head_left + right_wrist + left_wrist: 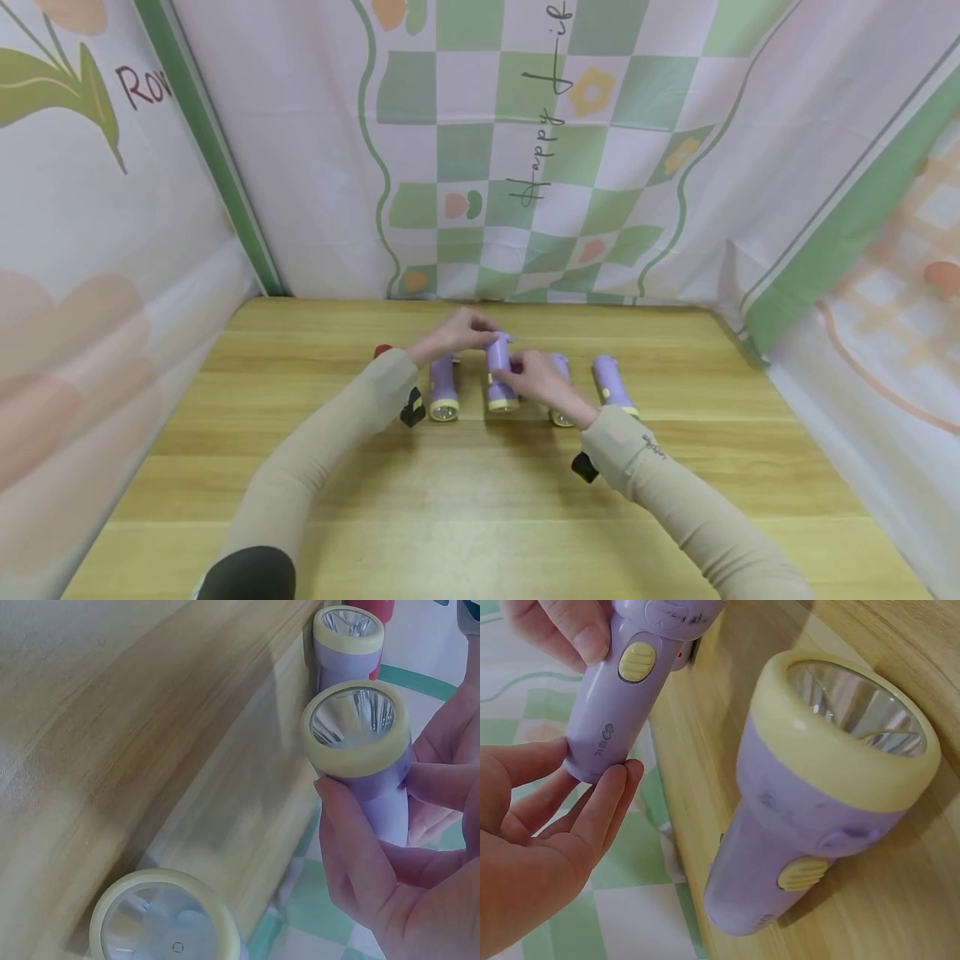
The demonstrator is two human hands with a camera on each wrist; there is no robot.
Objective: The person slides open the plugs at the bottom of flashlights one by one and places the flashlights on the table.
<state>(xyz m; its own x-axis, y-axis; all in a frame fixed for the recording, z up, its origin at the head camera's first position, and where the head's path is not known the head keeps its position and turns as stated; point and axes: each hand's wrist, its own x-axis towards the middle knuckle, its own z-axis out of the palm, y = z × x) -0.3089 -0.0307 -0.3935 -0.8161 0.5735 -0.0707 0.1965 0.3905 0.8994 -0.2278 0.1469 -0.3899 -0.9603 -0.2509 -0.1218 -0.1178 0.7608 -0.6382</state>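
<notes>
Both hands hold one purple flashlight with a pale yellow rim, its lens end turned toward the person. The left hand pinches its tail end between thumb and fingers; in the left wrist view this grip lies below the yellow switch. Nearer the lens, the right hand grips the body, thumb and fingers on opposite sides in the right wrist view. A matching flashlight lies left of the held one. Two more, a partly hidden flashlight and an outer flashlight, lie to the right.
A red object shows behind the left wrist, mostly hidden. The wooden table meets a checkered cloth at its back edge, with printed cloth walls on either side. Black devices sit on both wrists.
</notes>
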